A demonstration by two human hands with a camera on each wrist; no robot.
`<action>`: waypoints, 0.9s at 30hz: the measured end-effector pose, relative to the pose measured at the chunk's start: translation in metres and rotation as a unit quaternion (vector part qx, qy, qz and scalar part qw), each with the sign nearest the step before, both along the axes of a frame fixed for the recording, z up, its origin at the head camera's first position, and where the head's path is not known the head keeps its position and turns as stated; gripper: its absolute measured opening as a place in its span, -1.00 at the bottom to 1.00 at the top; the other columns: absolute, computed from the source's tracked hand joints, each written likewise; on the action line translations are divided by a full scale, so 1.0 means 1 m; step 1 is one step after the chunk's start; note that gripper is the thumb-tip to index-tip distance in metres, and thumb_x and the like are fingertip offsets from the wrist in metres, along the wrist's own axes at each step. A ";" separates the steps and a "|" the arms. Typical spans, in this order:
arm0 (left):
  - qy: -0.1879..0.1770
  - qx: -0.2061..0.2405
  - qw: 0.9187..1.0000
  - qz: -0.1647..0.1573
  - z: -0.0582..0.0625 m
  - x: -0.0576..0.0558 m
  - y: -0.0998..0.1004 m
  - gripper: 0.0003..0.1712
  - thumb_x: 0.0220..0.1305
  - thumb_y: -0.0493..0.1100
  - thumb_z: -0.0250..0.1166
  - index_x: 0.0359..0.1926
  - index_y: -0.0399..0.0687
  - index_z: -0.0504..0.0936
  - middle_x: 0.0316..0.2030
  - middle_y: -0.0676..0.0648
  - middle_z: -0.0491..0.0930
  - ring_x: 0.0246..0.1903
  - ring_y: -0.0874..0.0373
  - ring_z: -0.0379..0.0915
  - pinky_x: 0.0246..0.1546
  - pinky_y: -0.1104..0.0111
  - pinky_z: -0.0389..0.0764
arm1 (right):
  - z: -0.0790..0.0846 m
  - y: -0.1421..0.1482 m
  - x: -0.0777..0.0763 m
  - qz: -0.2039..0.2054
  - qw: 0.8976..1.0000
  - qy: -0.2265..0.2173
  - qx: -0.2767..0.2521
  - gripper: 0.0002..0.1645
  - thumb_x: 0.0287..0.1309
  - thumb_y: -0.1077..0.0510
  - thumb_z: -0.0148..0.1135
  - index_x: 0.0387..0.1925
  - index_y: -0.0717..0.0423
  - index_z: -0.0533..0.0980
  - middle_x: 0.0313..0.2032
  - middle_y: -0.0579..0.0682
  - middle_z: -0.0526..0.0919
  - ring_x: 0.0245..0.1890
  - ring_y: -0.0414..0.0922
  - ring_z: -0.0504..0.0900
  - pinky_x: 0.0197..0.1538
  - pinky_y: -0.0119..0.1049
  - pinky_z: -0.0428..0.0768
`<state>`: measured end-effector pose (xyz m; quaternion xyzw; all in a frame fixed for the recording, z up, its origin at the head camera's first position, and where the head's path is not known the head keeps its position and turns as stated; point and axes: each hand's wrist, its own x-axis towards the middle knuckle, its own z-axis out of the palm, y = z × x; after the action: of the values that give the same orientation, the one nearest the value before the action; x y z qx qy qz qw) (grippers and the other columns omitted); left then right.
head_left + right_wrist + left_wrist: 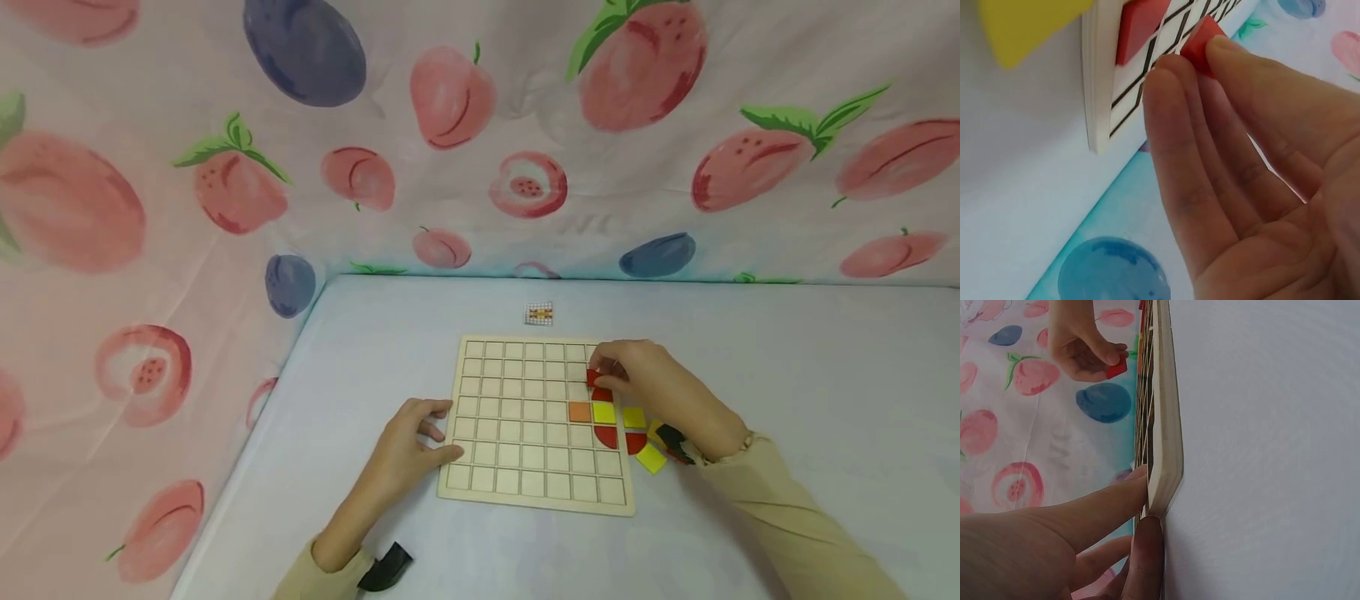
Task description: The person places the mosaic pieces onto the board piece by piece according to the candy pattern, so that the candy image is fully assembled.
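A pale wooden grid board (532, 433) lies on the table. My left hand (405, 446) rests at its left edge, fingers spread and fairly straight, thumb and fingertips touching the rim. Over the board's right columns, my right hand (637, 371) pinches a small red block (1202, 42) between thumb and fingertips, close above the grid. Set in the board's right side are an orange square (580, 412), a yellow square (603, 412), a red curved-edge piece (606, 437) below the yellow one, and another red piece (602, 395) above it, partly covered by the hand.
Loose yellow squares (651, 458) and red pieces (636, 442) lie right of the board, some hidden under the right forearm. A small printed pattern card (538, 313) lies behind the board. Fruit-patterned cloth (450, 167) hangs at the back and left of the table.
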<state>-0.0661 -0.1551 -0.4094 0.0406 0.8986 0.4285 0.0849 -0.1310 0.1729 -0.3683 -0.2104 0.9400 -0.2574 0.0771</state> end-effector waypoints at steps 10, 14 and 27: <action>-0.001 -0.003 1.000 0.004 0.001 0.000 -0.001 -0.31 0.00 -0.26 0.57 0.20 -0.16 0.56 0.01 -0.08 0.53 -0.21 0.17 0.50 -0.28 0.43 0.57 | -0.005 -0.008 -0.002 0.038 0.999 -0.001 -0.008 -0.91 0.16 0.27 0.38 -0.36 0.07 0.59 -0.43 -0.14 0.61 -0.40 -0.20 0.50 -0.25 -0.29 0.56; -0.005 -0.005 1.000 0.007 0.002 0.001 0.000 -0.31 0.00 -0.27 0.56 0.20 -0.16 0.55 0.01 -0.08 0.53 -0.21 0.18 0.50 -0.29 0.43 0.57 | -0.009 -0.011 -0.003 0.042 0.999 -0.004 -0.009 -0.92 0.18 0.26 0.37 -0.36 0.07 0.59 -0.43 -0.13 0.60 -0.41 -0.20 0.49 -0.27 -0.30 0.55; -0.005 0.002 1.000 0.004 0.001 0.001 0.002 -0.30 0.01 -0.27 0.56 0.21 -0.16 0.54 0.02 -0.08 0.52 -0.20 0.18 0.49 -0.29 0.44 0.58 | -0.010 -0.010 -0.001 0.044 0.999 -0.008 0.001 -0.92 0.23 0.20 0.34 -0.39 0.04 0.60 -0.48 -0.18 0.57 -0.46 -0.25 0.46 -0.31 -0.33 0.51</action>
<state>-0.0655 -0.1526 -0.4080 0.0349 0.8975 0.4309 0.0872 -0.1324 0.1632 -0.3787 -0.2490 0.9295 -0.2545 0.0959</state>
